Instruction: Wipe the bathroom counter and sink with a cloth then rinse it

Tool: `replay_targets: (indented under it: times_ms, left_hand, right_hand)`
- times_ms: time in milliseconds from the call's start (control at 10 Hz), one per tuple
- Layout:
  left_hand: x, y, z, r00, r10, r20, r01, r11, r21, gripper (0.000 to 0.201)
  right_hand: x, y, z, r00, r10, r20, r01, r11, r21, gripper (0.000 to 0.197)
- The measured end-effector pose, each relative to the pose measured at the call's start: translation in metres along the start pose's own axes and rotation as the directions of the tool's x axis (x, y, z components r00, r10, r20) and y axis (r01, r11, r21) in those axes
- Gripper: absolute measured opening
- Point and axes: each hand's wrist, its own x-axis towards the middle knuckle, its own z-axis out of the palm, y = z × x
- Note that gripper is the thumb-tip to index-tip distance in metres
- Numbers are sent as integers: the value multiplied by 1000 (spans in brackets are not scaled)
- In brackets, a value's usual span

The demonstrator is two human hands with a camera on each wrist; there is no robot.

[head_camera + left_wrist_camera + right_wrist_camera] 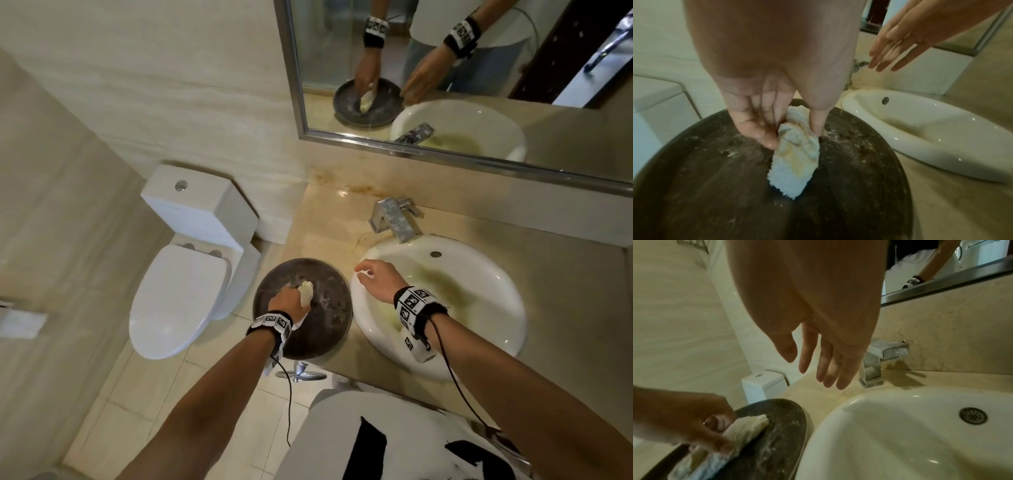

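Note:
My left hand pinches a rolled, stained white cloth between thumb and fingers, pressing it onto a round dark tray on the beige counter. My right hand hovers with straight, relaxed fingers over the left rim of the white oval sink, holding nothing. The sink bowl carries yellowish stains.
A chrome faucet stands behind the sink. A framed mirror hangs above the counter. The white toilet sits left of the counter, close to the tray. The tray overhangs the counter's front edge.

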Motion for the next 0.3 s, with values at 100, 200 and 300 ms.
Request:
replay_targets:
  times_ms: [100,200,300]
  left_hand:
    - [5,7,-11,990,73,119,-96,975,200,48]
    - [18,13,-25,985,92,144,-136,933,334,46]
    - [33,22,-44,988,109,107,-143,907,396,48]
  right_hand:
    - [-7,13,-3,1000,27,-9,-28,998,-64,27]
    - [-10,33,-6,996,77,-36,-81,990,-117,30]
    - [-15,56,-13,990,134,-33,-137,979,-149,30]
